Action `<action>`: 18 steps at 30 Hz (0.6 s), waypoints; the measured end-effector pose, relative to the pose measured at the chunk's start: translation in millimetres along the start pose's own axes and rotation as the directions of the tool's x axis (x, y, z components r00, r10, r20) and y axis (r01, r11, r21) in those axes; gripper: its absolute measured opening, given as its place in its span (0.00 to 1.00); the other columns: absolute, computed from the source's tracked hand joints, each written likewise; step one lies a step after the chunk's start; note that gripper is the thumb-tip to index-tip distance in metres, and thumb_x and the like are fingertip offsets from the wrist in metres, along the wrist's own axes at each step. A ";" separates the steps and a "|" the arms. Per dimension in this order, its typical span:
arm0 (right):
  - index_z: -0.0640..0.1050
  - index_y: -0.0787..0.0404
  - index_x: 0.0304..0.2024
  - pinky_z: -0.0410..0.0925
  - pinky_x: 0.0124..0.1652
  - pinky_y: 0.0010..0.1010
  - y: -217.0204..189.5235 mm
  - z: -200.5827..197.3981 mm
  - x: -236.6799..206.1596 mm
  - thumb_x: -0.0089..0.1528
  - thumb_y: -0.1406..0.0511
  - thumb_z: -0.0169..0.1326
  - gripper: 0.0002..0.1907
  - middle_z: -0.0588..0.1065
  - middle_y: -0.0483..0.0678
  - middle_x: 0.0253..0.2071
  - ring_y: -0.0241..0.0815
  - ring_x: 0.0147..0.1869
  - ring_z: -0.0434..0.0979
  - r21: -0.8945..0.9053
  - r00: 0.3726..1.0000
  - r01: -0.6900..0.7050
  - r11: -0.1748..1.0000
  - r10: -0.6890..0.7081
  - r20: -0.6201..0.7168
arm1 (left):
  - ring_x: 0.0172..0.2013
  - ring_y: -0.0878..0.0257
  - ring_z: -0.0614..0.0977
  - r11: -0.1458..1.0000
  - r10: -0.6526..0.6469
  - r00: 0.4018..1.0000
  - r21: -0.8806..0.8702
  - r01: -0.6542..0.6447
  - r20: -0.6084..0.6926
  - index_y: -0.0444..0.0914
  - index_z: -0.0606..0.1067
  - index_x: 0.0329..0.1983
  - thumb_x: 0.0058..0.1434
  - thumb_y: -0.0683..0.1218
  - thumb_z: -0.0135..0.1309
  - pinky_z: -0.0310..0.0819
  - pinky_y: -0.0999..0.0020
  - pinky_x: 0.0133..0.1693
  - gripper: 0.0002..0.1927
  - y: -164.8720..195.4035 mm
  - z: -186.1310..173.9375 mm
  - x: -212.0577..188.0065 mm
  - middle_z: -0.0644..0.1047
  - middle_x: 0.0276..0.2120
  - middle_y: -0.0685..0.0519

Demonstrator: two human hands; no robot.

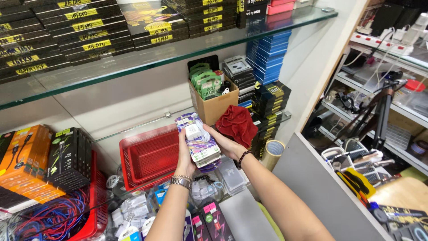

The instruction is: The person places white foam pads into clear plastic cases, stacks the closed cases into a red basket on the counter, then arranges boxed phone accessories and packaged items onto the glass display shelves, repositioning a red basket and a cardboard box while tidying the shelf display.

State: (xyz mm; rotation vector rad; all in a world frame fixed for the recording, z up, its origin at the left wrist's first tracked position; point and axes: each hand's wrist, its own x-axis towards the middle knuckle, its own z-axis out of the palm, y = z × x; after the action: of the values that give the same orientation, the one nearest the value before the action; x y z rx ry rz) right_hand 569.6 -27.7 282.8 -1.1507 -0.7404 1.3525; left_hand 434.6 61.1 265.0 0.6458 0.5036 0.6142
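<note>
Two hands, one stack of charger packs held up at shelf height.
Packs are clamped between left hand and right hand, both closed on the edges, above the red basket. Likely light, stiff card w/ slick plastic fronts; stack could slide, so best gripped at the sides, w/ support from below.

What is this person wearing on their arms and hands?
Both forearms are bare, with no sleeves in view. The left hand has a silver metal link watch at its wrist. The right hand has a dark beaded bracelet at its wrist. No gloves.
</note>
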 end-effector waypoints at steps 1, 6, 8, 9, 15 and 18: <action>0.70 0.57 0.68 0.63 0.63 0.34 2.1 1.5 -6.3 0.64 0.40 0.46 0.39 0.73 0.45 0.66 0.39 0.65 0.73 0.016 1.000 -0.016 1.000 0.016 -0.002 | 0.45 0.57 0.84 1.000 0.006 1.000 -0.018 -0.006 0.023 0.40 0.75 0.59 0.62 0.71 0.46 0.79 0.58 0.48 0.36 -2.8 1.3 -7.4 0.81 0.49 0.50; 0.70 0.57 0.67 0.65 0.61 0.32 15.2 15.0 -35.9 0.63 0.43 0.48 0.37 0.74 0.45 0.64 0.38 0.62 0.75 0.038 0.999 -0.050 0.998 0.050 -0.006 | 0.43 0.57 0.84 0.999 -0.034 0.999 -0.015 0.035 0.039 0.41 0.75 0.58 0.59 0.68 0.53 0.80 0.58 0.48 0.33 -12.0 -4.4 -39.0 0.82 0.47 0.49; 0.69 0.58 0.68 0.65 0.61 0.31 24.2 26.6 -46.2 0.63 0.43 0.48 0.38 0.74 0.45 0.64 0.36 0.61 0.75 0.014 0.998 -0.056 0.998 0.056 -0.008 | 0.43 0.57 0.85 0.998 -0.037 0.997 -0.038 0.039 0.069 0.40 0.75 0.57 0.59 0.67 0.54 0.80 0.59 0.48 0.33 -14.5 -17.1 -54.5 0.82 0.46 0.50; 0.70 0.58 0.68 0.65 0.62 0.32 28.6 33.6 -51.2 0.63 0.43 0.49 0.38 0.74 0.45 0.64 0.36 0.62 0.75 -0.001 0.998 -0.055 0.998 0.055 -0.009 | 0.43 0.57 0.85 0.998 -0.035 0.996 -0.050 0.039 0.084 0.39 0.75 0.57 0.59 0.67 0.55 0.80 0.59 0.48 0.33 -13.9 -24.8 -62.7 0.82 0.46 0.50; 0.65 0.56 0.70 0.57 0.66 0.34 71.9 102.5 -69.6 0.60 0.40 0.49 0.43 0.69 0.45 0.68 0.37 0.70 0.66 -0.182 0.997 -0.075 0.980 0.071 -0.027 | 0.38 0.58 0.85 0.998 -0.049 0.999 -0.033 0.049 0.001 0.39 0.76 0.56 0.60 0.65 0.57 0.81 0.60 0.44 0.31 8.3 -86.8 -129.4 0.82 0.43 0.50; 0.60 0.54 0.72 0.55 0.67 0.35 92.7 147.6 -69.9 0.59 0.41 0.50 0.45 0.63 0.43 0.72 0.37 0.74 0.60 -0.168 0.998 -0.066 0.984 0.067 0.000 | 0.39 0.60 0.86 0.997 -0.039 0.998 -0.061 0.035 -0.058 0.39 0.76 0.55 0.59 0.64 0.57 0.81 0.61 0.44 0.30 24.9 -112.9 -173.4 0.83 0.44 0.51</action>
State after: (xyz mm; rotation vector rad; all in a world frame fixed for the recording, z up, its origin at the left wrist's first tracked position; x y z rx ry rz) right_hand 390.9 -80.0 258.4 -1.3154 -0.8388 1.3695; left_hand 234.2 7.1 245.1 0.5614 0.5491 0.6123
